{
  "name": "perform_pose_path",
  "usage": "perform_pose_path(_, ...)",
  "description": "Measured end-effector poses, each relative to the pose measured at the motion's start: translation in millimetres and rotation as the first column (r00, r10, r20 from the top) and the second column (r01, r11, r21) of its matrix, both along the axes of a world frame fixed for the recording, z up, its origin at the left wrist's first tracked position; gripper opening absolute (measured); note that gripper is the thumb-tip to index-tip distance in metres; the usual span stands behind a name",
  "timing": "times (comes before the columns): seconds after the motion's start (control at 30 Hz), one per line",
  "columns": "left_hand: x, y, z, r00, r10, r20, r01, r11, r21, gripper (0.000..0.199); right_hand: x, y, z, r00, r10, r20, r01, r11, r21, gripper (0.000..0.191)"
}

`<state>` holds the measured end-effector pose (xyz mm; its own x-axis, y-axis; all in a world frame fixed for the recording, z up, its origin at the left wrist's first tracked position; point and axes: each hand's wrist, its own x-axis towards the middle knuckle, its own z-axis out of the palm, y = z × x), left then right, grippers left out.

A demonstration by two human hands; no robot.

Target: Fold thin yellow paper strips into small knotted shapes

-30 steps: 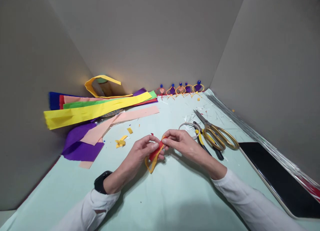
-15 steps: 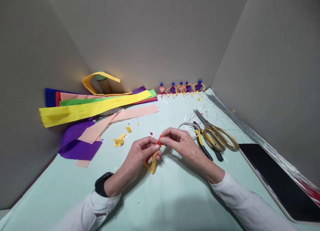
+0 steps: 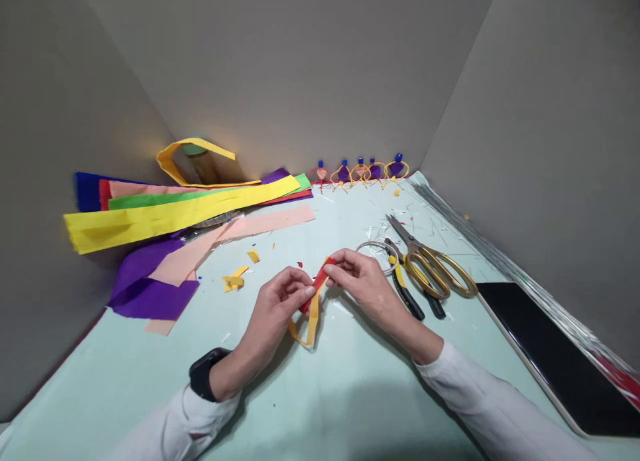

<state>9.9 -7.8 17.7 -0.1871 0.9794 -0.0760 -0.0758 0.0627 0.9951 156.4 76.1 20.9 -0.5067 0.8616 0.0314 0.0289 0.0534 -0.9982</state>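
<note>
A short red paper strip stretches at a slant between my two hands, above the pale green tabletop. My left hand pinches its lower end between thumb and fingers. At the upper end, my right hand grips it with thumb and fingertips. A narrow orange-yellow strip lies along the red one and hangs below my left fingertips in a bent loop. How the two strips are joined is hidden by my fingers. Yellow paper scraps lie left of my left hand.
Gold-handled scissors rest over yellow-black pliers, beside a wire ring. A dark tablet and a bundle of thin wires lie right. Coloured strips are piled left. Several small figures stand along the back wall.
My hands have drawn slightly apart, so more of the red strip shows between them. The orange-yellow loop hangs a little further right. The camera view has shifted slightly.
</note>
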Motion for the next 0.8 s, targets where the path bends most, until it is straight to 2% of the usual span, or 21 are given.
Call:
perform_pose_path(0.2,1,-2,-1.5,0.992,-0.113,0.058,0.118,0.989,-0.085,0.016,1,1,-1.1,0.999,0.0,0.039,0.001,1.0,-0.015,0.013)
perform_pose_path(0.4,0,-2,4.2,0.985,-0.108,0.132,0.12,0.989,-0.088,0.016,3,0,2.1,0.976,-0.053,0.213,0.004,0.975,0.224,0.009)
perform_pose_path(0.47,0,-2,5.0,0.979,-0.114,0.169,0.131,0.987,-0.097,0.016,4,-1,5.7,0.966,-0.067,0.249,-0.001,0.965,0.263,0.008)
perform_pose_path(0.63,3,-5,4.3,0.964,-0.143,0.222,0.172,0.978,-0.117,0.014,6,-2,13.1,0.958,-0.059,0.282,-0.02,0.962,0.271,0.006)
perform_pose_path(0.8,6,-5,3.4,0.931,-0.19,0.312,0.242,0.961,-0.136,0.015,7,-2,12.8,0.954,-0.07,0.292,-0.02,0.955,0.295,0.007)
